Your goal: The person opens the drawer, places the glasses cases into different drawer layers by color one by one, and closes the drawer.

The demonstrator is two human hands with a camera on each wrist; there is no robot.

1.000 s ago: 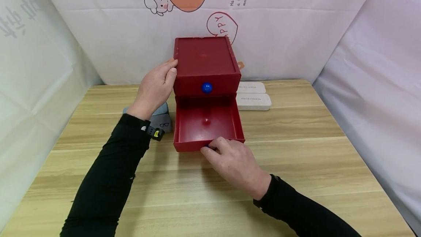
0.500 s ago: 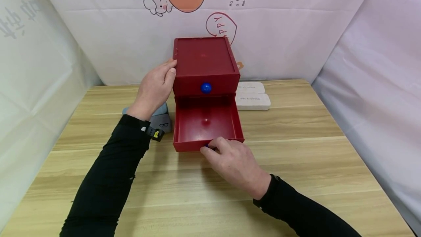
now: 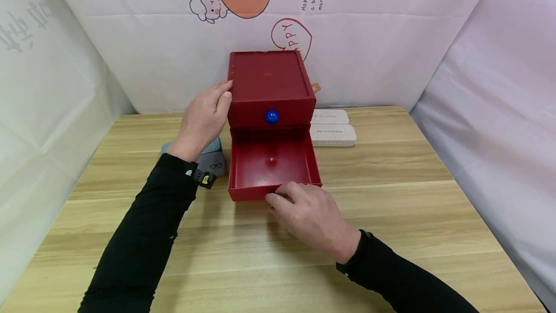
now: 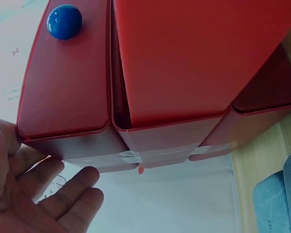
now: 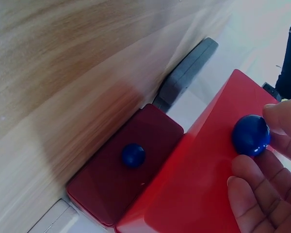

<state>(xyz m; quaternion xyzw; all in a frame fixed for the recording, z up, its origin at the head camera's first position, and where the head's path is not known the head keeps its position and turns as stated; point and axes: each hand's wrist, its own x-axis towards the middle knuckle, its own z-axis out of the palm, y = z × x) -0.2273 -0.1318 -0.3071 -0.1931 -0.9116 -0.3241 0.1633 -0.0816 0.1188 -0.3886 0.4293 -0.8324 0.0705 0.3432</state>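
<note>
A dark red drawer box [image 3: 269, 76] stands at the table's back; the left wrist view shows three stacked drawers. Its middle drawer [image 3: 252, 165] is pulled far out, with nothing lying in the visible inside. My left hand [image 3: 206, 115] rests against the box's left side, fingers extended along it. At the drawer front, my right hand [image 3: 312, 216] pinches the round blue knob [image 5: 250, 135] between thumb and fingers. The top drawer's blue knob [image 3: 271, 117] stands free above. Below the pulled-out drawer, the bottom drawer [image 5: 104, 179] is closed.
A grey-blue case with a glasses print [image 3: 213, 162] lies left of the box, partly behind my left wrist. Two white cases [image 3: 332, 135] lie close together to the right. White cloth [image 3: 369, 52] hangs behind and along both sides of the wooden table [image 3: 391, 197].
</note>
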